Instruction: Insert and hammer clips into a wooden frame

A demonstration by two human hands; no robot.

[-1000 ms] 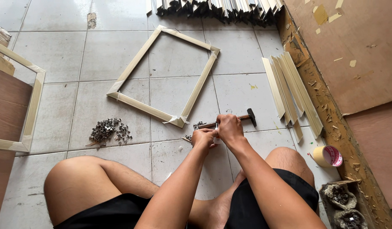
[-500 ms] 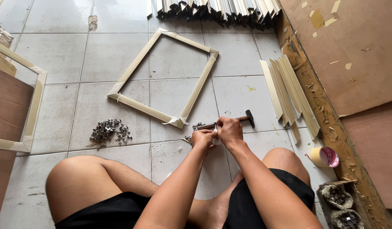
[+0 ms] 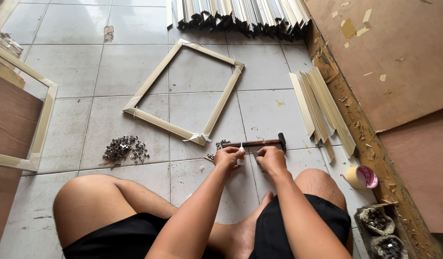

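I sit on a tiled floor with my knees spread. My left hand [image 3: 228,157] and my right hand [image 3: 271,158] are close together just in front of me, and both pinch a small white piece [image 3: 241,158] between their fingertips. A hammer [image 3: 260,142] with a wooden handle lies on the floor right beyond my hands. A few small metal fasteners [image 3: 220,143] lie by its handle end. A pale wooden picture frame [image 3: 183,91] lies flat farther out, its nearest corner taped.
A pile of small metal fasteners [image 3: 121,148] lies at the left. Several loose pale slats [image 3: 320,110] lie at the right, a tape roll [image 3: 360,177] near my right knee. Stacked slats [image 3: 240,14] line the far edge. Another frame [image 3: 39,124] and brown boards [image 3: 399,57] flank the floor.
My hands have come slightly apart, and the small white piece now shows between them. The camera view shifted a little; the hammer and frame have not moved.
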